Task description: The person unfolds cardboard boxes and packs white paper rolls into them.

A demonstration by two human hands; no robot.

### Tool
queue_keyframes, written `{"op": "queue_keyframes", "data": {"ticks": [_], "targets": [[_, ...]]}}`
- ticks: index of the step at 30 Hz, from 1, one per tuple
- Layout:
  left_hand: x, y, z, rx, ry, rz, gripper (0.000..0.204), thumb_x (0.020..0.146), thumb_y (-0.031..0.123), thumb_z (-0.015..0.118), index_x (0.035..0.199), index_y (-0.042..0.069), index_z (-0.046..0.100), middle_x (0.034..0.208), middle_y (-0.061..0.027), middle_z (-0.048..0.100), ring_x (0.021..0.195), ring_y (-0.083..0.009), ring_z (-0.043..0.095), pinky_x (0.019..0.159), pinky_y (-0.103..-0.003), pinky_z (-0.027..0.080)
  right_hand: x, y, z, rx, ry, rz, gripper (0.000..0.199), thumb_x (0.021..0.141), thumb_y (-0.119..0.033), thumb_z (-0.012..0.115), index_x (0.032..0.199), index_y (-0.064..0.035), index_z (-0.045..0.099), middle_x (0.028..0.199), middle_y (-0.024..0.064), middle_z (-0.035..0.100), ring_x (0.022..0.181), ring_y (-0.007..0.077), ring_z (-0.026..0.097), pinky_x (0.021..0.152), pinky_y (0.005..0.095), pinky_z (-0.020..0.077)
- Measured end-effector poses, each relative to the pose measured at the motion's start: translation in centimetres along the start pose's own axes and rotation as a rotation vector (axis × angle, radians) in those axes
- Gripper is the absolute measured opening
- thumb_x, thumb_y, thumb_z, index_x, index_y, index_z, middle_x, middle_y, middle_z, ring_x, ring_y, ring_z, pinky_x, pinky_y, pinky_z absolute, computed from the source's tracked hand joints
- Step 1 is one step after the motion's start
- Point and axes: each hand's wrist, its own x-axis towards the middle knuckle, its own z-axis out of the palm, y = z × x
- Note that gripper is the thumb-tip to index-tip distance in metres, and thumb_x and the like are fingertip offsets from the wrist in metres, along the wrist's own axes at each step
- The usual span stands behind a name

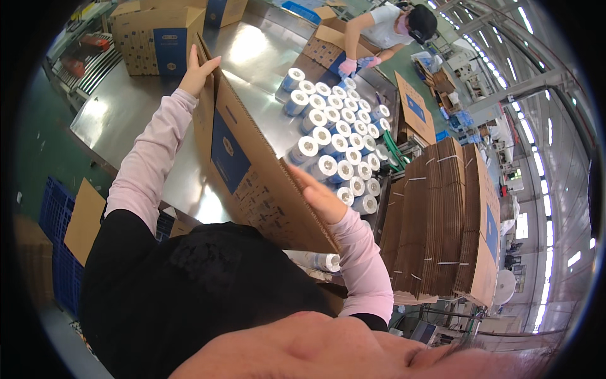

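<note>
Shiny steel surface [132,120] spreads beneath both hands. Between them stands a flat brown cardboard box with a blue panel [243,167], tilted on edge. Left hand [197,71] grips its far top corner, fingers curled over; right hand [320,197] presses open-palmed against its near edge. White plastic-wrapped rolls [338,142] cluster just beyond the right hand.
</note>
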Motion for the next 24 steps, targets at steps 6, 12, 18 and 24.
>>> {"op": "queue_keyframes", "data": {"ticks": [6,12,18,24], "targets": [[-4.3,5.7,-1.4,0.095,-0.034,-0.242,0.084,0.073,0.015,0.056,0.148,0.019,0.019,0.127,-0.0067,0.045,0.108,-0.0218,0.044,0.083,-0.043,0.039,-2.6,-5.2,3.7,-1.374,0.140,-0.148,0.061,0.077,0.000,0.060,0.135,-0.0132,0.050,0.100,0.0146,0.065,0.090,0.0290,0.063,0.080,0.0394,0.0511],[-1.7,6.8,-5.0,0.207,-0.537,-0.247,0.091,0.061,-0.001,0.048,0.149,0.007,0.029,0.123,-0.0062,0.053,0.097,-0.0116,0.050,0.077,-0.019,0.043,-6.7,-4.5,-3.8,-1.133,0.580,0.006,0.034,0.082,-0.008,0.049,0.111,-0.0091,0.067,0.080,0.0175,0.068,0.071,0.0331,0.066,0.069,0.0422,0.0543],[-4.1,14.4,1.1,1.105,-1.159,-0.146,0.082,0.069,0.008,0.063,0.145,0.000,0.032,0.136,-0.0189,0.049,0.127,-0.0217,0.047,0.105,-0.029,0.037,0.3,-3.7,-4.0,-1.247,0.696,0.450,0.026,0.082,-0.012,0.050,0.091,-0.0017,0.072,0.079,0.0201,0.069,0.080,0.0348,0.068,0.073,0.0434,0.0539],[-12.6,12.6,2.3,1.124,-1.527,0.251,0.085,0.072,0.064,0.067,0.121,-0.005,0.058,0.121,-0.0291,0.054,0.109,-0.0404,0.057,0.093,-0.042,0.047,4.6,6.2,-4.4,-1.428,0.489,0.671,0.024,0.083,-0.014,0.053,0.092,-0.0047,0.073,0.098,0.0184,0.069,0.090,0.0348,0.068,0.079,0.0411,0.0542]]}}
